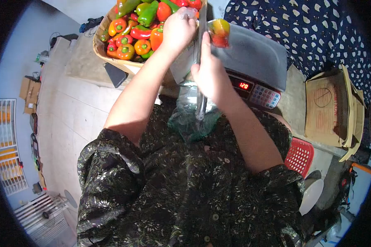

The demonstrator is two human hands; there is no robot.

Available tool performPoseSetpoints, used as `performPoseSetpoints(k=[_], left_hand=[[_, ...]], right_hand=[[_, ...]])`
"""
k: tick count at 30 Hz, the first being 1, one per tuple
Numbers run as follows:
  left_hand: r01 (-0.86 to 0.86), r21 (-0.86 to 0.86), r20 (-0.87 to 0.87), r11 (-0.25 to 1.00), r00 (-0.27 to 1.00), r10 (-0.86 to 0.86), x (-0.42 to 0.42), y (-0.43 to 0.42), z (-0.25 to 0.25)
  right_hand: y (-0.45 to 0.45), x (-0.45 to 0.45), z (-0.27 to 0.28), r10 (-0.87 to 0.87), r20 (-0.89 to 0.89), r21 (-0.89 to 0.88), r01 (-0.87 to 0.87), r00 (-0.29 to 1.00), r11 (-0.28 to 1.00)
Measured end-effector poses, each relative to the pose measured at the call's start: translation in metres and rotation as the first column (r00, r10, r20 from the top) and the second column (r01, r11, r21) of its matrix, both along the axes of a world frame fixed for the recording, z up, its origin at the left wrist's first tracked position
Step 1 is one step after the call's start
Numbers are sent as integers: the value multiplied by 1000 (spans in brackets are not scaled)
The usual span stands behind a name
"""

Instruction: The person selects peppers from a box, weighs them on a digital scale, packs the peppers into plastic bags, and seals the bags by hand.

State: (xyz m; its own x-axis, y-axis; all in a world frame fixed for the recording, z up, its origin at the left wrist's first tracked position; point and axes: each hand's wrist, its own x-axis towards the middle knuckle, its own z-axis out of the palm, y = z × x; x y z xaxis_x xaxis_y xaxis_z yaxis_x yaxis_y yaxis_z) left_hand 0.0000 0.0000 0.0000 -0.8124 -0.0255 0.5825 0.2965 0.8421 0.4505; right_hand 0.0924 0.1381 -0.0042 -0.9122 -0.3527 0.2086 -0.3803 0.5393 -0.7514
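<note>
My left hand (180, 31) is closed on clear plastic film (188, 13) in front of the peppers. Beside it, my right hand (211, 74) lies against a long, thin grey bar (201, 53) that stands roughly upright in view; its thumb and a finger show apart, and what its other fingers do is hidden. A yellow and red pepper in clear wrap (220, 33) rests at the left edge of the scale's grey plate (255, 53). Below my hands hangs crumpled clear and greenish plastic (191, 119).
A basket (99, 51) of red, orange and green peppers stands at the upper left, with a dark phone-like object (116, 75) below it. The scale display (243, 85) reads 1.20. An open cardboard box (323, 103) and a red perforated stool (299, 156) are at the right.
</note>
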Motion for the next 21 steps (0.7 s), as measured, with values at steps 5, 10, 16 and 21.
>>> performPoseSetpoints(k=[5, 10, 16, 21], left_hand=[[-46, -17, -22, 999, 999, 46, 0, 1, 0], [-31, -37, -22, 999, 999, 31, -7, -7, -8], [-31, 0, -38, 1000, 999, 31, -3, -2, -3], [-25, -2, -91, 1000, 996, 25, -11, -3, -11]], right_hand=[[-1, -30, 0, -14, -35, 10, 15, 999, 1000], [-14, -35, 4, -14, 88, 139, 2, 996, 990], [-19, -55, -6, -52, -8, 23, 52, 999, 998], [-20, -43, -21, -64, 32, -76, 66, 997, 995]])
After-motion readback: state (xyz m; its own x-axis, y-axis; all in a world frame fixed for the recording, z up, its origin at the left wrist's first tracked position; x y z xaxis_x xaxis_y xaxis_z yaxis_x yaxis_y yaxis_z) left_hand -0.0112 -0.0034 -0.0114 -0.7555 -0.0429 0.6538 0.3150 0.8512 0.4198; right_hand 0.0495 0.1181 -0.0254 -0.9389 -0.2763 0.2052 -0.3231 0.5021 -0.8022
